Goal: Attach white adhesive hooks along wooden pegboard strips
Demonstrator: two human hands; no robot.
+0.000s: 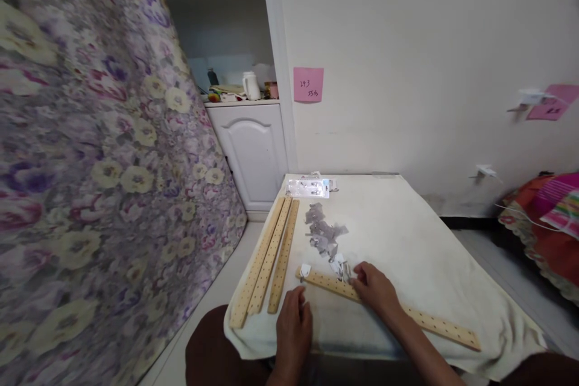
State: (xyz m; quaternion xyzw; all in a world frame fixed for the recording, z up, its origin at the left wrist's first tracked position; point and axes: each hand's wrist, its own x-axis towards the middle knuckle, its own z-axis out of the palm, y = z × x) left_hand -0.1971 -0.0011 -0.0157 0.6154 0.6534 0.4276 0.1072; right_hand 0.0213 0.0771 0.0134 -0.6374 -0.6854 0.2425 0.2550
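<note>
A long wooden strip with a row of holes (434, 324) lies slanted across the near part of the cloth-covered table (407, 235). My right hand (373, 289) rests on this strip with fingers curled, pinching at a small white clip (344, 269) beside it. Another white clip (306, 270) sits at the strip's left end. My left hand (293, 329) lies on the cloth just below that end, fingers together and bent down, with nothing visible in it. A heap of small grey pieces (322, 232) lies just beyond the hands.
Three more perforated wooden strips (269, 259) lie side by side on the table's left. A clear plastic packet (308, 187) sits at the far edge. A flowered mattress (90, 163) leans at left; a white cabinet (253, 151) stands behind. Pink notes are stuck on the wall.
</note>
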